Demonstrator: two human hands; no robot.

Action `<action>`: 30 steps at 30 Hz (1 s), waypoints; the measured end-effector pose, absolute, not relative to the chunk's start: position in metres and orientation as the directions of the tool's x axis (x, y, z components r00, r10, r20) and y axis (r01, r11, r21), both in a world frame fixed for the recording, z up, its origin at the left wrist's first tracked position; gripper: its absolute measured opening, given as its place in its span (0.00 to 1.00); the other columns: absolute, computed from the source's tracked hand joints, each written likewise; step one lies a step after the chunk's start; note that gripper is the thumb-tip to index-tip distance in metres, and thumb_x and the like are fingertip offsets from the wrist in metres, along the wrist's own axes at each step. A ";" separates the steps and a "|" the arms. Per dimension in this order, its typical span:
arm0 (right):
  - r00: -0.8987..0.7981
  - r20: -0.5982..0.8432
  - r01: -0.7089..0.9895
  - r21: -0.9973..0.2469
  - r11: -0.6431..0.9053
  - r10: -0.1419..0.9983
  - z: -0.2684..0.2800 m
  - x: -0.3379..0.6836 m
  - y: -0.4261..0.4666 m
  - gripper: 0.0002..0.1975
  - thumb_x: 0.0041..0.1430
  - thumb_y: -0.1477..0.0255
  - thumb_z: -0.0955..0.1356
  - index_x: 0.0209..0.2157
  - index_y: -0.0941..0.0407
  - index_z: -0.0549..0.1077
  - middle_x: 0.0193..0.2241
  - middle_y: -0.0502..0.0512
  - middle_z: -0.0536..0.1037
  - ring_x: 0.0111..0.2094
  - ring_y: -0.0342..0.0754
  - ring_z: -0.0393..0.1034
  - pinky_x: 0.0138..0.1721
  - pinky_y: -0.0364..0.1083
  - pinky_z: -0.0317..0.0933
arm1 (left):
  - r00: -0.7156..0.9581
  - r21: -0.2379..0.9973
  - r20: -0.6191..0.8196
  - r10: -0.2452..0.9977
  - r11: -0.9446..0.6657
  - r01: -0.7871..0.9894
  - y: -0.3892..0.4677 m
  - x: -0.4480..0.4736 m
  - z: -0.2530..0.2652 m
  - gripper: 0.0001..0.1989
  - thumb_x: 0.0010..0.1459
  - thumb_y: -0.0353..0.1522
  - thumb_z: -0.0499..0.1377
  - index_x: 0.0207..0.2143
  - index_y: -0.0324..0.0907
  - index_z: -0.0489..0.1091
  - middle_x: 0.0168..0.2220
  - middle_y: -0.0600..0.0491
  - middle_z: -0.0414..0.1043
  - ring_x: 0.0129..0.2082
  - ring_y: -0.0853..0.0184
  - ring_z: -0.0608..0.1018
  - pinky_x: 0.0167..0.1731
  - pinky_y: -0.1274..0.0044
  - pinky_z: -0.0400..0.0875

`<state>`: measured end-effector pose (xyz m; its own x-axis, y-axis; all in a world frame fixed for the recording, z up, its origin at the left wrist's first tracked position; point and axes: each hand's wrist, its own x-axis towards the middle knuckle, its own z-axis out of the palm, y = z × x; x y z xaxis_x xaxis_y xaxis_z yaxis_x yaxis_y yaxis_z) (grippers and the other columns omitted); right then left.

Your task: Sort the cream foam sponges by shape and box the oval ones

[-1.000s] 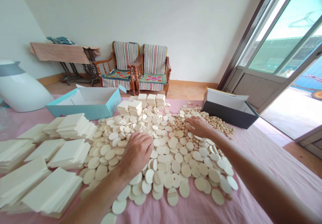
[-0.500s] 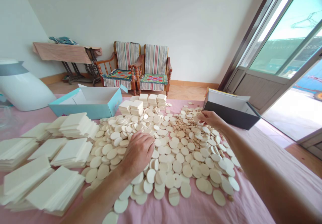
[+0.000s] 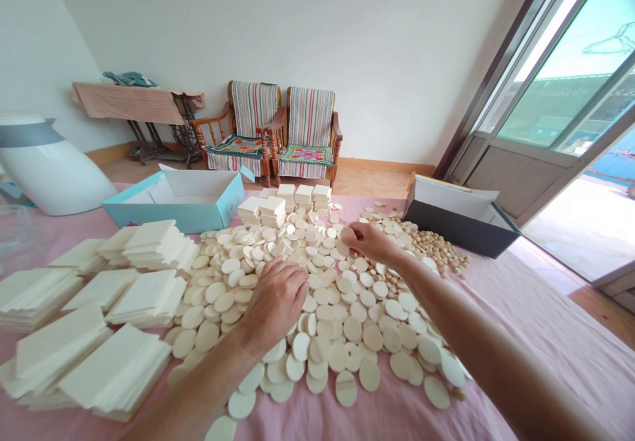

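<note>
A wide pile of thin round wooden discs (image 3: pixel 325 312) covers the middle of the table. My left hand (image 3: pixel 282 295) rests on the pile, palm down; its fingertips bend out of sight, so I cannot see whether they grip anything. Over the far right part of the pile, my right hand (image 3: pixel 371 241) is closed, pinching a wooden disc (image 3: pixel 348 236) between thumb and fingers. Small round wooden beads (image 3: pixel 441 250) lie right of that hand, and more sit among the discs beneath the forearm.
Stacks of square wooden pieces (image 3: pixel 119 368) stand at the left, with smaller stacks (image 3: pixel 272 209) behind the pile. A light blue box (image 3: pixel 218 209) and a black box (image 3: pixel 456 226) sit at the far side. A white jug (image 3: pixel 59 170) is far left. Pink cloth (image 3: pixel 397 414) covers the table.
My right hand has moved left from beside the black box to over the pile, holding a disc. The beads at the right have come into view. My left hand stays on the discs.
</note>
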<state>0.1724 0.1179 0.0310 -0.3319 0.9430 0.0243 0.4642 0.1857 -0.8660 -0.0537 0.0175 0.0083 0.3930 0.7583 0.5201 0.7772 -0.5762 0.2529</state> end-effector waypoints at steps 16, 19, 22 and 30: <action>-0.285 0.005 0.958 0.006 0.285 0.958 0.022 0.188 0.115 0.25 0.55 0.53 0.64 0.47 0.56 0.71 0.45 0.63 0.71 0.42 0.56 0.70 0.37 0.48 0.61 | 0.370 0.228 0.548 0.750 -0.559 0.797 0.017 -0.054 0.009 0.08 0.60 0.27 0.52 0.33 0.42 0.70 0.33 0.53 0.75 0.38 0.65 0.74 0.52 0.64 0.62; -0.297 -0.008 0.954 0.036 0.297 0.955 0.020 0.181 0.114 0.24 0.55 0.53 0.64 0.46 0.56 0.71 0.43 0.62 0.71 0.42 0.56 0.68 0.37 0.48 0.60 | 0.366 0.226 0.551 0.750 -0.556 0.800 0.017 -0.055 0.009 0.08 0.60 0.27 0.52 0.32 0.42 0.71 0.33 0.53 0.75 0.38 0.65 0.74 0.52 0.64 0.62; -0.291 -0.004 0.956 0.030 0.291 0.957 0.019 0.180 0.115 0.19 0.58 0.58 0.63 0.46 0.55 0.70 0.42 0.61 0.70 0.42 0.54 0.68 0.36 0.46 0.59 | 0.363 0.224 0.557 0.747 -0.556 0.800 0.016 -0.055 0.009 0.08 0.60 0.27 0.52 0.32 0.42 0.71 0.33 0.52 0.74 0.38 0.65 0.74 0.52 0.64 0.62; -0.219 -0.025 0.969 0.114 0.220 0.975 0.020 0.203 0.118 0.12 0.59 0.75 0.59 0.39 0.56 0.73 0.41 0.63 0.69 0.36 0.50 0.69 0.30 0.45 0.57 | 0.375 0.220 0.540 0.753 -0.556 0.801 0.017 -0.055 0.009 0.09 0.61 0.27 0.52 0.33 0.42 0.71 0.34 0.51 0.75 0.39 0.64 0.74 0.51 0.63 0.63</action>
